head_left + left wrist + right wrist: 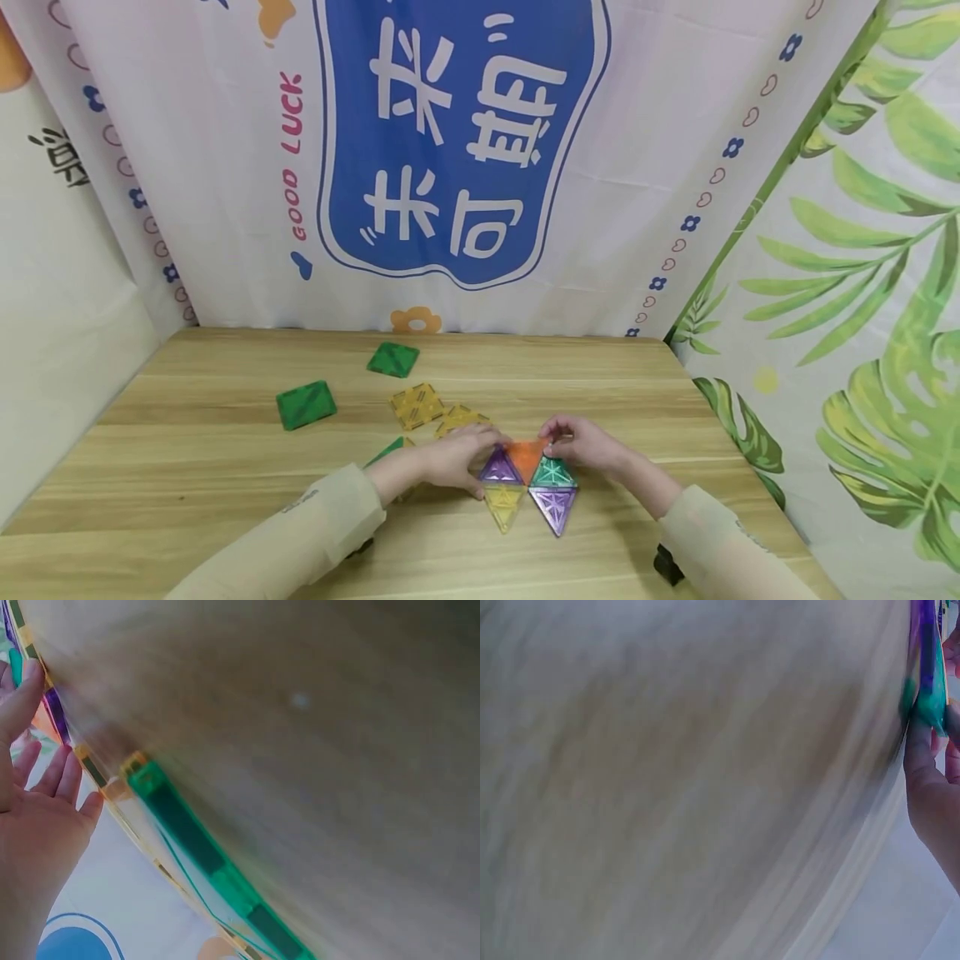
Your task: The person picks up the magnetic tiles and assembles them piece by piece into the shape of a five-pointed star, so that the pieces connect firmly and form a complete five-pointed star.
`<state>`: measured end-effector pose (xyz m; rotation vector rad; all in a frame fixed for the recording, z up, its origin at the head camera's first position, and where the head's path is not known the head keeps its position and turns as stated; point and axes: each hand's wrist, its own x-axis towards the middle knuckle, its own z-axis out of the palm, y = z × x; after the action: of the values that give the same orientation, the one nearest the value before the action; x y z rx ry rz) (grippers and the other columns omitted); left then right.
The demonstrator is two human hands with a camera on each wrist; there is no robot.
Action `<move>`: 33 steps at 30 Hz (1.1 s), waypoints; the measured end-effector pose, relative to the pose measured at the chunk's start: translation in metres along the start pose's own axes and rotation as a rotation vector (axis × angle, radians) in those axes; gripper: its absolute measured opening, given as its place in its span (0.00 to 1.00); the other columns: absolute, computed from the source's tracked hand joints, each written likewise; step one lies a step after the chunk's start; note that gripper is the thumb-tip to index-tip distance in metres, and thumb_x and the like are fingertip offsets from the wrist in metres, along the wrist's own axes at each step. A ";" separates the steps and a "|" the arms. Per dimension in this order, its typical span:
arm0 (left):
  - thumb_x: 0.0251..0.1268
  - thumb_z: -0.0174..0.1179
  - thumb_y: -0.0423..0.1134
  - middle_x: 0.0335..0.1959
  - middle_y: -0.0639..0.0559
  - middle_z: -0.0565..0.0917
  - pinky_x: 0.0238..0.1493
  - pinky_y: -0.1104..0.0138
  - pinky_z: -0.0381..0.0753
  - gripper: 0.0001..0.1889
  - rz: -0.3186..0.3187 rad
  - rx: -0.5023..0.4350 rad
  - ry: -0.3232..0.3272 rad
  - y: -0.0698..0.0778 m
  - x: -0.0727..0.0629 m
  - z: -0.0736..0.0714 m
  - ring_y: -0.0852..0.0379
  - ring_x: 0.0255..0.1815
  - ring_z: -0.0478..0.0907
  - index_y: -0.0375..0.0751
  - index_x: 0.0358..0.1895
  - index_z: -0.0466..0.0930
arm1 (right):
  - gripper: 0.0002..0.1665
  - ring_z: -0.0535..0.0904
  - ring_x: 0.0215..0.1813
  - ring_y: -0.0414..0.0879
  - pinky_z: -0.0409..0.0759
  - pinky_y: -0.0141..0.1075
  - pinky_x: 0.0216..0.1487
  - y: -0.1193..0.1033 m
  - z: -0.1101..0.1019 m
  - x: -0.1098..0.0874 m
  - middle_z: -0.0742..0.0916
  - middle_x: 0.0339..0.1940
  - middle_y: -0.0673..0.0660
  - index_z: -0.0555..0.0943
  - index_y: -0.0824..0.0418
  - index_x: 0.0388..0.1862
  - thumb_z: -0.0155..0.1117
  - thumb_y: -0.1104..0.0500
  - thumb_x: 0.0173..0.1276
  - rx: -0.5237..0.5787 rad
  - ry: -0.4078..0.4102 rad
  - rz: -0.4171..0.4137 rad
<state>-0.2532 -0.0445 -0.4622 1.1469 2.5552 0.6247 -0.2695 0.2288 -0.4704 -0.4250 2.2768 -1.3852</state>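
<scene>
I logged: left hand (452,460), fingers loosely spread, beside the upper purple triangle (500,469); right hand (588,445) pinched the teal triangle (555,474).

- On the wood-grain desk (187,492): five triangular building tiles in an arch, edges or corners meeting.
- Down the arch's left side: purple triangle (501,468) above yellow triangle (504,505).
- At the top: orange triangle (526,459), point down.
- Down the right side: teal triangle (553,473) above second purple triangle (556,507).
- At the purple and yellow triangles' outer edges: left hand (454,458).
- Pinching the teal triangle's upper corner, beside the orange one: right hand (588,444).
- Farther back, leftward: two green square tiles (306,405), well apart from the arch.
- Nearer: two amber square tiles (417,406), one partly behind the left hand.
</scene>
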 end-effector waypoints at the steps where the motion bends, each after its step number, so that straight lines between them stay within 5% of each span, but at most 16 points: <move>1: 0.43 0.74 0.45 0.67 0.54 0.67 0.70 0.53 0.57 0.45 0.003 -0.004 0.001 -0.001 0.000 0.000 0.52 0.70 0.60 0.49 0.69 0.62 | 0.16 0.75 0.43 0.48 0.80 0.36 0.42 0.000 0.001 0.000 0.78 0.43 0.60 0.76 0.66 0.47 0.64 0.66 0.60 0.023 0.006 0.015; 14: 0.51 0.70 0.47 0.61 0.52 0.75 0.68 0.56 0.63 0.39 -0.006 -0.052 0.053 -0.015 -0.009 -0.008 0.53 0.65 0.67 0.42 0.67 0.65 | 0.14 0.74 0.38 0.45 0.78 0.32 0.34 -0.005 0.015 0.007 0.77 0.40 0.57 0.74 0.70 0.46 0.62 0.67 0.63 0.152 0.042 0.047; 29: 0.56 0.67 0.42 0.48 0.53 0.83 0.62 0.55 0.68 0.24 -0.051 0.016 0.140 -0.002 0.005 -0.002 0.55 0.53 0.76 0.40 0.56 0.76 | 0.13 0.79 0.40 0.46 0.81 0.36 0.40 -0.008 0.023 0.008 0.78 0.42 0.58 0.73 0.69 0.44 0.62 0.67 0.62 0.192 0.010 0.017; 33: 0.56 0.66 0.39 0.44 0.55 0.83 0.60 0.54 0.67 0.18 -0.044 0.039 0.154 -0.002 0.007 -0.003 0.56 0.50 0.75 0.43 0.51 0.80 | 0.15 0.79 0.42 0.45 0.81 0.34 0.41 -0.009 0.025 0.010 0.81 0.44 0.59 0.76 0.68 0.48 0.63 0.65 0.63 0.114 -0.014 0.000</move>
<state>-0.2600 -0.0411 -0.4612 1.0910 2.7251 0.6802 -0.2651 0.2012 -0.4745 -0.3966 2.1735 -1.4983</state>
